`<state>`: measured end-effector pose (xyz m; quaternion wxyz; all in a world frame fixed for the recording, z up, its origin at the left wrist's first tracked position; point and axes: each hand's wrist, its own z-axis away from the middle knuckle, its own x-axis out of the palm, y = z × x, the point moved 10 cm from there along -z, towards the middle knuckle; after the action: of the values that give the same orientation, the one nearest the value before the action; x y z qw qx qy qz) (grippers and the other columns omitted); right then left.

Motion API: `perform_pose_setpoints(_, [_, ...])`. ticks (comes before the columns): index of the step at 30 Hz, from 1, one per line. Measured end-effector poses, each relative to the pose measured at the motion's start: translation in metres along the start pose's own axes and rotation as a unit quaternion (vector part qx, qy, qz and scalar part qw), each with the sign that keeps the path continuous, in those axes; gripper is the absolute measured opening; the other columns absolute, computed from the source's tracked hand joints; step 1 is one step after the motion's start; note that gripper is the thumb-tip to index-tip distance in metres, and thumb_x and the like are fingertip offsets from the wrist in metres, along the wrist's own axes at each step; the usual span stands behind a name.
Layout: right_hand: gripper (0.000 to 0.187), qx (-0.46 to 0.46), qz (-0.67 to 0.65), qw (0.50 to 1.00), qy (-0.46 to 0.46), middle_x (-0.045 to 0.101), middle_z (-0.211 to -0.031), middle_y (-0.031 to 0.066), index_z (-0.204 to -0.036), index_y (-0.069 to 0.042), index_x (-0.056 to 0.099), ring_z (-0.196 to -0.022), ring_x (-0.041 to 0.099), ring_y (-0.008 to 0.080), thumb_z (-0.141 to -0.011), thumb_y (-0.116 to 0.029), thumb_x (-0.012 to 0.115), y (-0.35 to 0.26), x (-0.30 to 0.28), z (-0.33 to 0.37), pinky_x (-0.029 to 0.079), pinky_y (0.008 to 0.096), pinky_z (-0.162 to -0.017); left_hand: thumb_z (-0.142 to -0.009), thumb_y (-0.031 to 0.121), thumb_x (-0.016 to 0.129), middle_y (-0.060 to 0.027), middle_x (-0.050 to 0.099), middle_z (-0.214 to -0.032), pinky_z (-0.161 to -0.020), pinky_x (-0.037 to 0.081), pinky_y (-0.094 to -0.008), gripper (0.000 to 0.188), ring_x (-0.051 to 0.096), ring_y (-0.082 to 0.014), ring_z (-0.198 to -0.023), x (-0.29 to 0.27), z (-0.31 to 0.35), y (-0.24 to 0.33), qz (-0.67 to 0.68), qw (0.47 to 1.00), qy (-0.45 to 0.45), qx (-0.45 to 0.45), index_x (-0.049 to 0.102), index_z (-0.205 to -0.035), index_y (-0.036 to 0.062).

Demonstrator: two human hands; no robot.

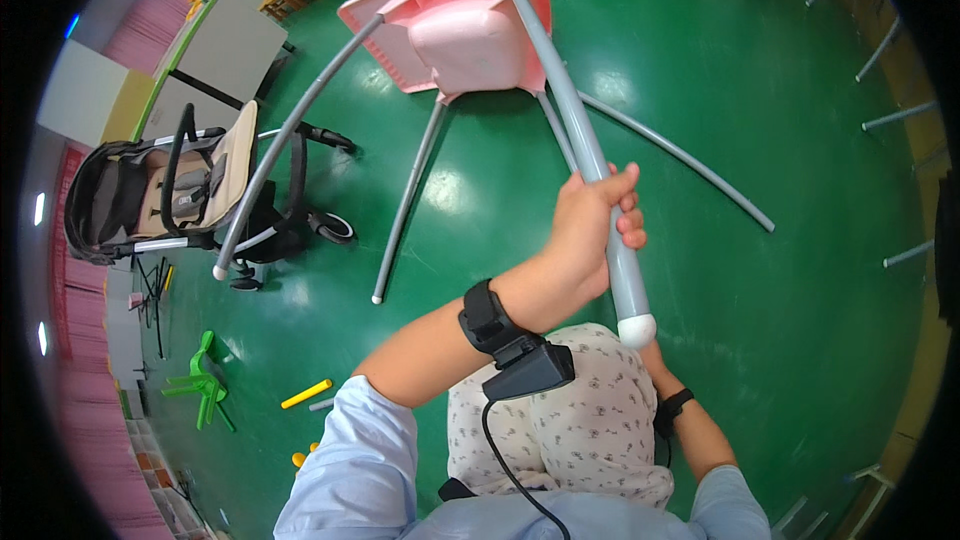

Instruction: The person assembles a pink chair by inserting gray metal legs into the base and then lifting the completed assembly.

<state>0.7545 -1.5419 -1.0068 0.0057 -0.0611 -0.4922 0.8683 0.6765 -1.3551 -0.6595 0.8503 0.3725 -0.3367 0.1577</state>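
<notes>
Our left hand (590,230) is wrapped tight around one grey metal tube leg (600,190) of the pink plastic high chair (455,25), tipping it away, seat beyond our fist. Right hand's hidden behind our knee (grip unknown).

You stand over a glossy green floor (760,90) carrying a stroller (180,195), a small green chair (203,385), and a yellow stick (306,394).
</notes>
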Motion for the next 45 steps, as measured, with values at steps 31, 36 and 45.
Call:
perform_pose_setpoints(31, [0.033, 0.229, -0.350, 0.875, -0.243, 0.036, -0.048, -0.0032, -0.075, -0.011, 0.037, -0.033, 0.034, 0.0068, -0.088, -0.040, 0.047, -0.029, 0.054, 0.005, 0.031, 0.0236, -0.030, -0.091, 0.022, 0.044, -0.0002, 0.031, -0.052, -0.034, 0.026, -0.0196, 0.030, 0.027, -0.0074, -0.039, -0.003, -0.016, -0.008, 0.177, 0.980, -0.058, -0.075, 0.035, -0.066, 0.0072])
perform_pose_setpoints(36, [0.035, 0.177, -0.239, 0.942, -0.155, 0.041, -0.050, 0.0007, -0.075, -0.007, 0.041, -0.033, 0.040, 0.0098, -0.088, -0.039, 0.049, -0.017, 0.062, -0.001, 0.038, 0.0262, -0.032, -0.089, 0.017, 0.048, 0.0002, 0.036, -0.061, -0.034, 0.027, -0.0191, 0.015, 0.031, -0.0065, -0.042, -0.013, -0.022, -0.027, 0.078, 0.995, -0.048, -0.039, 0.040, -0.079, 0.0091])
perform_pose_setpoints(45, [0.044, 0.110, -0.116, 0.980, -0.121, 0.044, -0.049, 0.0032, -0.077, -0.002, 0.047, -0.034, 0.045, 0.0121, -0.083, -0.045, 0.054, 0.013, 0.066, -0.040, 0.040, 0.0282, -0.032, -0.090, 0.015, 0.046, 0.0016, 0.034, -0.060, -0.033, 0.026, -0.0191, 0.014, 0.030, -0.0054, -0.041, -0.023, -0.041, -0.037, 0.034, 0.999, -0.024, -0.025, 0.038, -0.079, 0.0100])
